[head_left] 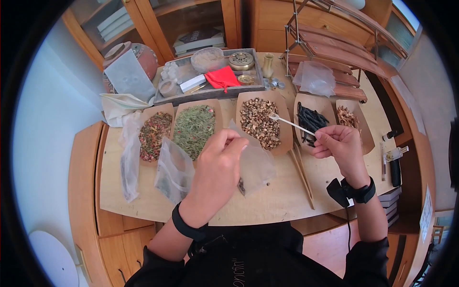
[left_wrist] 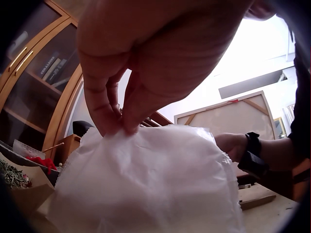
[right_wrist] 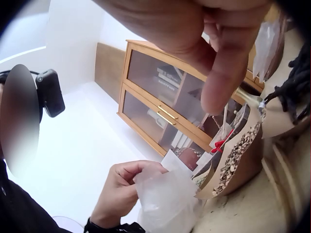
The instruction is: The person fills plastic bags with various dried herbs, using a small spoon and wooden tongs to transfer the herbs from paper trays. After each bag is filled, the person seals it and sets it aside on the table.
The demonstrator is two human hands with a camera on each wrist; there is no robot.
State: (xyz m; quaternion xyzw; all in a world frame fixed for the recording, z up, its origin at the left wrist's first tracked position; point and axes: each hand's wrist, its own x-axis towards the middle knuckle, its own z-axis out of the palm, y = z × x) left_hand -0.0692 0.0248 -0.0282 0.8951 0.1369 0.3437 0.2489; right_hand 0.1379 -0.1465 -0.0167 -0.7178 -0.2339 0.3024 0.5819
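Note:
My left hand pinches the top edge of a translucent pouch, which hangs over the front of the table. Some dark bits show at the pouch's lower corner in the head view. Between thumb and fingers, my right hand holds a slim white spoon by its handle end. The spoon's small bowl points left, over a paper tray of chopped brown dried pieces. Below the right hand lies a paper tray of long black dried pods, partly covered by the fingers.
Paper trays of reddish dried herbs and green dried herbs stand to the left. Filled pouches lie in front of them. Wooden tongs rest right of center. Behind is a grey tray with a red cloth bag.

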